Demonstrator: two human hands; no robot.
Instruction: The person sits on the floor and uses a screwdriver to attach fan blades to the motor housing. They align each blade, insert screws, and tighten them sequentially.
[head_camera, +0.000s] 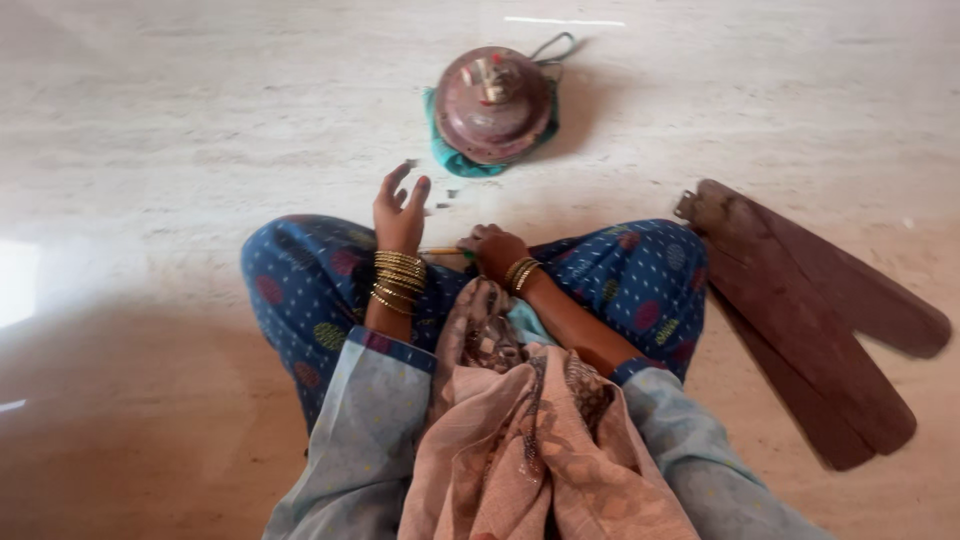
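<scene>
I sit cross-legged on a pale stone floor. My left hand (399, 208) is raised above my left knee with its fingers spread and nothing in it. My right hand (492, 248) rests low between my knees, closed around a thin tool (443, 250) with a yellowish shaft that pokes out to the left. Ahead of me a round, reddish-brown ceiling fan motor (492, 102) sits on a teal cloth (452, 157). A few small dark bits (448, 196) lie on the floor between the motor and my hands.
Three brown fan blades (810, 320) lie stacked on the floor to my right. A dark wire loop (553, 45) trails from the motor's far side. Bright glare marks the floor at the left edge.
</scene>
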